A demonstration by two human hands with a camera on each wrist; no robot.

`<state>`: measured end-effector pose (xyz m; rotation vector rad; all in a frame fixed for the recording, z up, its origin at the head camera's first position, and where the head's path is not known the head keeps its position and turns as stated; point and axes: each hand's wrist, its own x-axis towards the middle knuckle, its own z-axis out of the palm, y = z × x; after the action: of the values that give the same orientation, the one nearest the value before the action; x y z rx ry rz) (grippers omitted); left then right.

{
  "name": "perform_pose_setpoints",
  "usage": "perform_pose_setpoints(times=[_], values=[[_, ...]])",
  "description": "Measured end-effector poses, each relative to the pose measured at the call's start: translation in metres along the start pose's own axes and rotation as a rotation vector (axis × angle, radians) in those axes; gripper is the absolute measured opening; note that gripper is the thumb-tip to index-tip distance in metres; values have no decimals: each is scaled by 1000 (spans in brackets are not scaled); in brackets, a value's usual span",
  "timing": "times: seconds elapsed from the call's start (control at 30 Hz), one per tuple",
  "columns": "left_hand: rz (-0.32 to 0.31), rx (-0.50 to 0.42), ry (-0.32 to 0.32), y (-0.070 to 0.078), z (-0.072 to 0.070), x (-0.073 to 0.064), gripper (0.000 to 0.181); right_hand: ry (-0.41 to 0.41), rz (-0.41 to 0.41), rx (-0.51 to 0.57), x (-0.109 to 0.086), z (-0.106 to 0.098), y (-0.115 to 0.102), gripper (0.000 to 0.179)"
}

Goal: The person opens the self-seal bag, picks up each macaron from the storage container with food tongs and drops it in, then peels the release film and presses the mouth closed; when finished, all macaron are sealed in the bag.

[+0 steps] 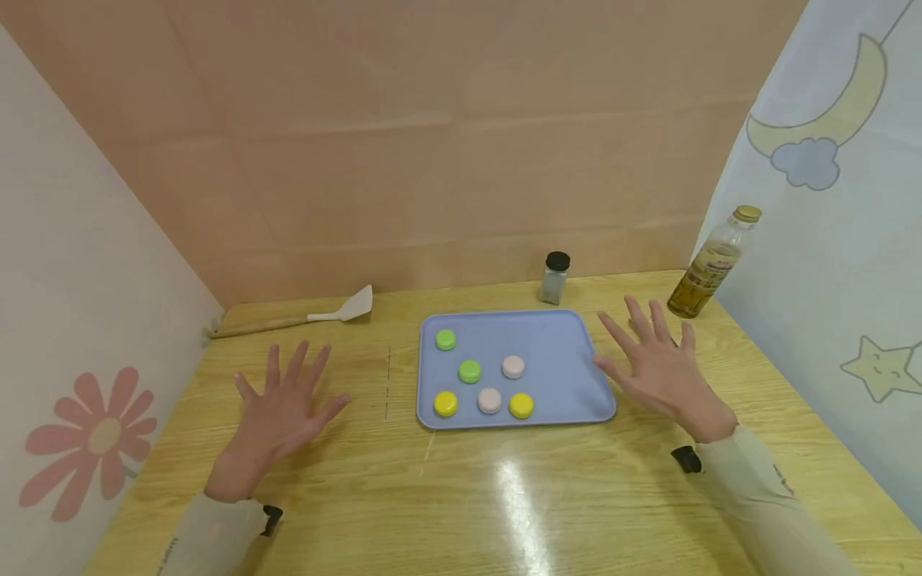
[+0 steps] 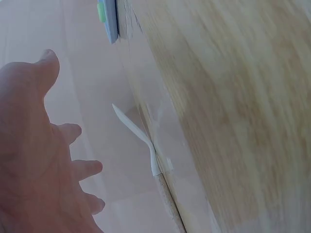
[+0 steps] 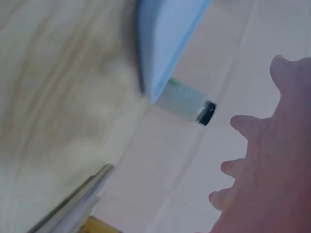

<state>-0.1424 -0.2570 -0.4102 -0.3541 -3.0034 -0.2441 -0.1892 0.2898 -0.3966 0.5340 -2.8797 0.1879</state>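
Note:
Both hands hold nothing, their fingers spread wide. My left hand [image 1: 277, 416] is on the left side, between the spatula [image 1: 346, 310] with a pale head and wooden handle and the near table edge. At the right end of a blue tray [image 1: 558, 384] is my right hand [image 1: 663, 376], its thumb close to the rim; whether they touch cannot be told. Macarons lie on the tray: two green macarons [image 1: 470, 371], two pale pink macarons [image 1: 513, 367] and two yellow macarons [image 1: 521, 406]. A thin, long object [image 3: 73, 201], mostly hidden behind my right hand in the head view, shows in the right wrist view.
Behind the tray stands a small clear jar [image 1: 553, 284] with a black lid. A glass bottle [image 1: 709, 268] with a gold cap and amber liquid is at the back right. Fabric walls border the wooden table [image 1: 346, 520] at the back and sides.

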Motion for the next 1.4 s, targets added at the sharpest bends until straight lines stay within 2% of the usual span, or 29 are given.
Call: perform_pose_setpoints(times=[0.13, 0.27, 0.4, 0.6, 0.8, 0.97, 1.27, 1.4], values=[[10, 16, 4, -1, 4, -1, 81, 32, -47, -13, 3, -1, -17, 74], [34, -18, -5, -1, 9, 0, 77, 115, -167, -10, 9, 3, -42, 72], [44, -45, -8, 0, 14, 3, 65, 171, -293, 37, 18, 6, -75, 68], [44, -53, -21, 4, 18, 8, 46, 196, -439, 81, 36, 15, -130, 59], [57, -59, -43, 11, 18, 15, 50, 123, -522, 13, 57, 29, -181, 55], [63, -58, -42, 9, 21, 23, 50, 61, -577, -61, 76, 39, -212, 51], [65, -60, -59, 7, 26, 26, 48, -119, -525, -22, 105, 57, -250, 46], [59, -53, -75, 7, 25, 26, 45, -137, -536, -62, 116, 68, -263, 40]])
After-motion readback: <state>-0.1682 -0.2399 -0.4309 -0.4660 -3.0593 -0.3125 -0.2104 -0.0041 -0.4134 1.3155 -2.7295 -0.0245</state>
